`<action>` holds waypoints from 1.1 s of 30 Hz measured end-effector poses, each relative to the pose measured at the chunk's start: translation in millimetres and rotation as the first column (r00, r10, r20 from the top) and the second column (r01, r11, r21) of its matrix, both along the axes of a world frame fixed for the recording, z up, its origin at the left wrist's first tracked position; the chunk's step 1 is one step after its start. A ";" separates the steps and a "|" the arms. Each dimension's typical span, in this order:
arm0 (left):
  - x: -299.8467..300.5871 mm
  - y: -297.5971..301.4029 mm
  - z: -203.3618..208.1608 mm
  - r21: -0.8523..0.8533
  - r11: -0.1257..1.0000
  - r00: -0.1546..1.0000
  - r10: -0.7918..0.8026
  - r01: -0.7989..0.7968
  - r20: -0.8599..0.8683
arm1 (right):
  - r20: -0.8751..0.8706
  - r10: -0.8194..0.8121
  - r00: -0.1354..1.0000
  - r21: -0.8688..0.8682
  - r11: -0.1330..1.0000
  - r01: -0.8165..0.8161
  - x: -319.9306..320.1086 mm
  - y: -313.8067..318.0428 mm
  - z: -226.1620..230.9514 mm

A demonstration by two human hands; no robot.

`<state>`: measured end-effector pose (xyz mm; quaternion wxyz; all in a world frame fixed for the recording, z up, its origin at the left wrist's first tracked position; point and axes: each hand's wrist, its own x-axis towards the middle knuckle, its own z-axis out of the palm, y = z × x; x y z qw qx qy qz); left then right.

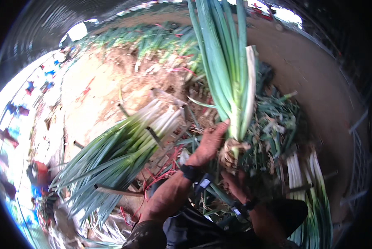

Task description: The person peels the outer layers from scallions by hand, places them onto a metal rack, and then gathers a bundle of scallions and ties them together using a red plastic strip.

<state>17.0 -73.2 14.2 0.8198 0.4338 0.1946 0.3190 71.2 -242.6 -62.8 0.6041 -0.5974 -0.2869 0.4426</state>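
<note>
My left hand (212,143) is closed around the lower stalk of a large green onion (235,95), whose long leaves point away from me past the top edge. A pale, withered outer leaf (250,83) stands along its right side. Ragged brown skins (231,157) hang around the root end, which is toward me. My right hand (237,184) is just below that root end; its fingers are blurred and partly hidden, so their grip is unclear. Each wrist wears a dark strap with a small device.
Many green onions (127,145) lie in a rack with upright posts on the left. Another bunch (312,186) sits at the right. Leaf scraps (277,124) heap up beyond my hands, beside bare ground (314,87). More onions (152,39) line the far side.
</note>
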 end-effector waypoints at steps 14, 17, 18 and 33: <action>25.8 2.3 -44.3 -0.181 0.980 0.992 0.100 -0.085 0.076 | 0.185 -0.062 0.981 -0.027 0.997 0.069 47.2 -11.6 33.3; 7.3 11.0 -55.6 0.705 0.694 0.987 -0.045 0.142 -0.155 | 0.206 0.020 0.978 -0.103 0.995 0.002 63.2 -18.5 40.4; -2.0 12.1 -74.1 0.812 0.544 0.967 0.010 0.209 -0.255 | 0.293 0.042 0.955 -0.064 0.998 -0.024 61.2 -13.4 39.3; 2.1 30.8 16.3 0.022 1.000 0.946 -0.006 -0.001 0.323 | 0.882 -0.012 0.470 0.128 0.968 -0.216 101.9 -28.8 9.6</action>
